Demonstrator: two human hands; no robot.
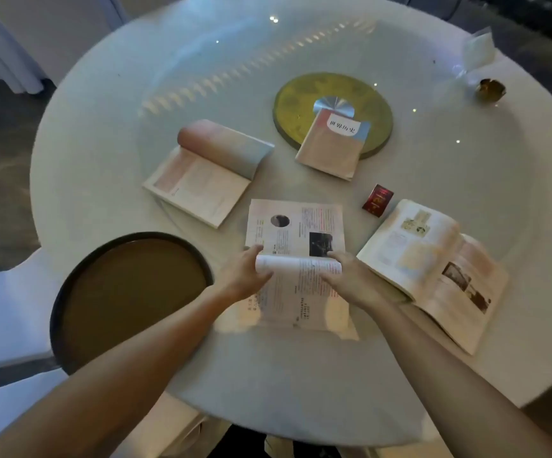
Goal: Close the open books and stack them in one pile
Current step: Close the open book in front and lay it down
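An open book (296,259) lies in front of me on the white round table (301,375). My left hand (246,276) holds its near page block at the left edge, and my right hand (350,279) holds the same block at the right edge; the pages curl up between them. A second open book (433,269) lies to the right, a third open book (201,180) with its cover folded over sits to the left rear. A closed pink book (330,147) rests partly on a gold disc (334,94).
A round dark tray (129,292) sits at the near left table edge. A small red packet (377,199) lies between the books. At the far right are a clear wrapper (476,51) and a small gold object (492,89). White-covered chairs (0,312) stand to the left.
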